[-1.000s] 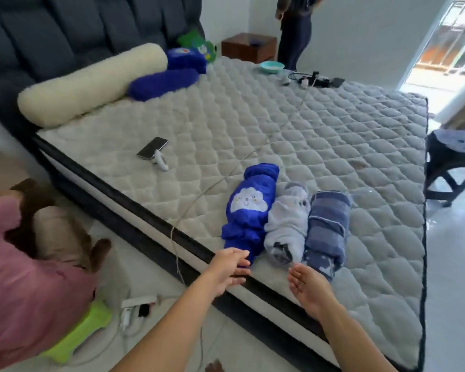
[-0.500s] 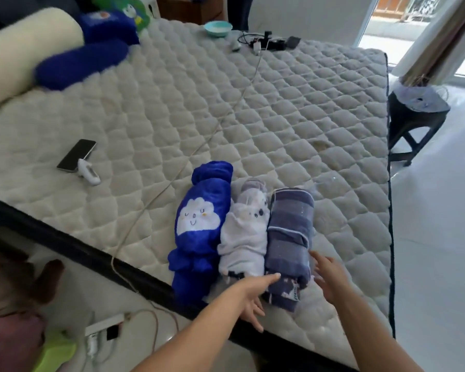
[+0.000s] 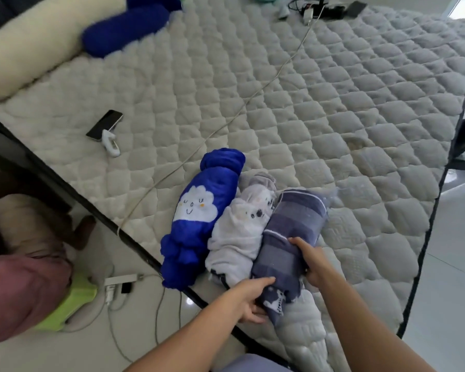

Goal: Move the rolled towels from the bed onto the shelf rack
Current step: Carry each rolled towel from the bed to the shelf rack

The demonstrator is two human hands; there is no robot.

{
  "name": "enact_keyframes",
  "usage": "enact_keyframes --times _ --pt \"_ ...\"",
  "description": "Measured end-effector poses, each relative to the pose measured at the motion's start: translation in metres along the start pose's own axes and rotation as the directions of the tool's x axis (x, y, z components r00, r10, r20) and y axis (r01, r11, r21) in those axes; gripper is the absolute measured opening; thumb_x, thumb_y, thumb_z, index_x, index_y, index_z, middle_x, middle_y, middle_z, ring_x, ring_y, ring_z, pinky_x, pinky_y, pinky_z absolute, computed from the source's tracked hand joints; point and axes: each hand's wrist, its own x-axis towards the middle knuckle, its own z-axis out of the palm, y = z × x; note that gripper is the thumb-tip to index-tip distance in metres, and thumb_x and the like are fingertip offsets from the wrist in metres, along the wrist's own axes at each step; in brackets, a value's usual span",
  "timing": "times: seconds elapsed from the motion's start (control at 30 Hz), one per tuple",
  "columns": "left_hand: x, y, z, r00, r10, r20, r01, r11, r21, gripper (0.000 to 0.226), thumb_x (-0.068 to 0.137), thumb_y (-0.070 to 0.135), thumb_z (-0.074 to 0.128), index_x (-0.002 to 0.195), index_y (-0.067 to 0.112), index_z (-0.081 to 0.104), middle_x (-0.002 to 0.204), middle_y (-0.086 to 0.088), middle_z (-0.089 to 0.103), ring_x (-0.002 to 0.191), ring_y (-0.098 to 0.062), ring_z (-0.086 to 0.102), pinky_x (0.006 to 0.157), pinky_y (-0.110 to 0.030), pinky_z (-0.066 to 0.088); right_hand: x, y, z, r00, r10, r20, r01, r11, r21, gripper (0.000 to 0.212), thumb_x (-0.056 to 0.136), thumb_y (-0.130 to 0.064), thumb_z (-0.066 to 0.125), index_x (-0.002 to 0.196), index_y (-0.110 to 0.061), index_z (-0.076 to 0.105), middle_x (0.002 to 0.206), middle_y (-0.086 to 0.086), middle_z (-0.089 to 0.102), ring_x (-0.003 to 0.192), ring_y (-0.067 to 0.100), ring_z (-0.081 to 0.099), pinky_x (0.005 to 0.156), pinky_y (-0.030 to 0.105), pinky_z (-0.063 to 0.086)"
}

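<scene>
Three rolled towels lie side by side near the front edge of the quilted bed (image 3: pixel 333 116). The bright blue towel (image 3: pixel 202 213) with a white cloud face is on the left, the pale grey towel (image 3: pixel 239 229) in the middle, the grey-blue striped towel (image 3: pixel 290 232) on the right. My left hand (image 3: pixel 250 299) grips the near end of the striped towel from the left. My right hand (image 3: pixel 310 261) clasps its right side. The shelf rack is out of view.
A phone (image 3: pixel 104 125) and a small white device (image 3: pixel 111 143) lie on the bed's left part, and a charging cable (image 3: pixel 226 119) runs across it. A cream bolster (image 3: pixel 27 55) and a blue bolster (image 3: pixel 124 28) lie at the back left. A person in pink (image 3: pixel 19 285) crouches on the floor at left beside a power strip (image 3: pixel 118 280).
Both hands have reached forward from the bed's edge and closed on the striped towel. The camera has come closer to the towels and tilted down.
</scene>
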Motion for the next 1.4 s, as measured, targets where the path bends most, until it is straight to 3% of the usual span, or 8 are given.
enact_keyframes --times 0.17,0.3,0.47,0.63,0.8,1.0,1.23,1.4 --pt "-0.013 0.003 0.002 0.996 0.082 -0.019 -0.080 0.994 0.073 0.033 0.088 0.041 0.060 0.108 0.015 0.057 0.092 -0.010 0.065 0.075 -0.021 0.063 0.078 -0.036 0.050 -0.013 -0.013 -0.002 0.997 -0.066 -0.032 0.068 0.997 0.045 0.034 0.076 -0.019 0.069 0.105 -0.003 0.061 0.082 0.011 0.063 0.068 0.021 0.058 0.050 0.026 0.042" --pt "-0.038 0.008 0.002 0.974 0.228 -0.014 -0.221 0.957 0.190 0.026 0.087 0.038 0.059 0.101 0.016 0.060 0.079 -0.007 0.066 0.069 -0.018 0.065 0.063 -0.027 0.052 -0.032 -0.018 -0.011 0.990 -0.131 -0.060 0.137 0.983 0.119 0.047 0.074 -0.028 0.068 0.113 -0.003 0.062 0.097 0.013 0.067 0.073 0.023 0.061 0.055 0.028 0.045" --pt "-0.082 -0.002 -0.021 0.889 0.456 -0.030 -0.440 0.872 0.212 0.034 0.087 0.037 0.061 0.115 0.016 0.060 0.091 -0.007 0.067 0.078 -0.020 0.065 0.079 -0.033 0.052 -0.084 -0.028 0.006 0.960 -0.279 -0.037 0.280 0.934 0.222 0.058 0.073 -0.034 0.069 0.119 -0.003 0.053 0.108 0.015 0.064 0.090 0.029 0.063 0.061 0.031 0.050" --pt "-0.131 -0.066 -0.076 0.829 0.548 -0.114 -0.533 0.835 0.134 0.017 0.088 0.033 0.061 0.095 0.019 0.058 0.081 -0.002 0.065 0.074 -0.017 0.062 0.076 -0.034 0.050 -0.156 -0.005 0.063 0.878 -0.474 0.070 0.459 0.873 0.164 0.056 0.068 -0.029 0.071 0.117 -0.008 0.052 0.101 0.010 0.065 0.084 0.022 0.064 0.063 0.031 0.052" --pt "-0.184 -0.179 -0.151 0.805 0.535 -0.257 -0.572 0.815 -0.094 0.014 0.089 0.031 0.059 0.095 0.018 0.059 0.088 -0.006 0.062 0.073 -0.020 0.060 0.072 -0.033 0.049 -0.243 0.067 0.138 0.717 -0.595 0.363 0.636 0.772 0.010 0.059 0.061 -0.034 0.075 0.112 -0.016 0.050 0.103 0.006 0.068 0.095 0.024 0.065 0.087 0.044 0.055" --pt "-0.232 -0.325 -0.214 0.716 0.432 -0.549 -0.652 0.695 -0.303 0.050 0.081 0.049 0.067 0.121 0.022 0.053 0.122 -0.007 0.063 0.093 -0.026 0.063 0.092 -0.041 0.048 -0.351 0.173 0.224 0.473 -0.541 0.696 0.798 0.598 -0.077 0.061 0.065 -0.029 0.077 0.115 -0.014 0.046 0.103 0.004 0.066 0.093 0.022 0.065 0.083 0.040 0.054" --pt "-0.280 -0.474 -0.271 0.631 0.361 -0.687 -0.729 0.579 -0.365 0.045 0.083 0.044 0.067 0.122 0.028 0.052 0.125 -0.004 0.063 0.105 -0.028 0.062 0.090 -0.041 0.049 -0.470 0.285 0.312 0.129 -0.326 0.937 0.934 0.357 -0.005 0.066 0.072 -0.026 0.076 0.126 -0.014 0.039 0.107 0.002 0.062 0.093 0.022 0.061 0.081 0.034 0.048" --pt "-0.282 -0.554 -0.314 0.631 0.219 -0.744 -0.739 0.463 -0.490 0.050 0.080 0.045 0.070 0.123 0.026 0.052 0.127 -0.003 0.061 0.110 -0.028 0.062 0.094 -0.042 0.050 -0.524 0.374 0.370 -0.048 -0.121 0.991 0.954 0.288 0.081 0.066 0.072 -0.022 0.077 0.127 -0.017 0.040 0.103 0.001 0.060 0.089 0.024 0.060 0.077 0.034 0.048"
